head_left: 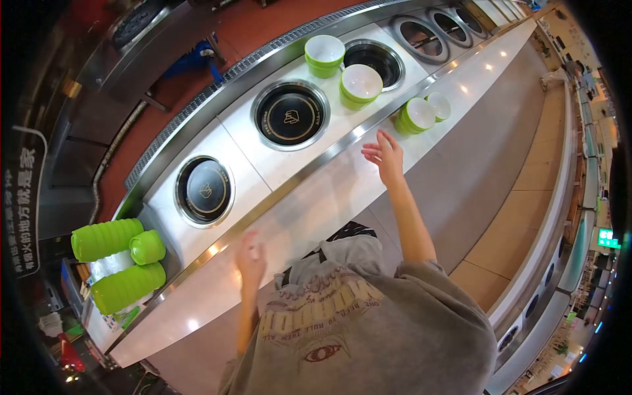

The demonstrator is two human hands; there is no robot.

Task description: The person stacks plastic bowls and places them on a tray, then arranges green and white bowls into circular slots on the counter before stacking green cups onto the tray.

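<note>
**Head view: a reach along the hot-pot counter (316,197)**

At the far left, stacks of green bowls (105,238) lie on their sides below the end of the counter, with a single bowl (146,247) tucked between them. Just right of them an induction hob (204,189) sits sunk in the steel top, and a second hob (290,116) lies further along.

The left hand (252,257) hovers over the pale ledge close to the body. It is smeared by motion, so I cannot tell how its fingers stand or whether they carry anything.

Past the second hob stand two short bowl stacks (360,84), one beside an empty cooker well (373,60). The right hand (384,155) is stretched out over the ledge with its fingers spread wide and nothing in them. The pair of green bowls (416,115) stands on the ledge just beyond its fingertips, near but apart.

From where I stand, the arm looks near full stretch. The reach would go best with the body leaned in, the fingers closing on one rim only, and the bowl lifted straight up so its neighbour, which touches it, is not nudged along the ledge.
</note>
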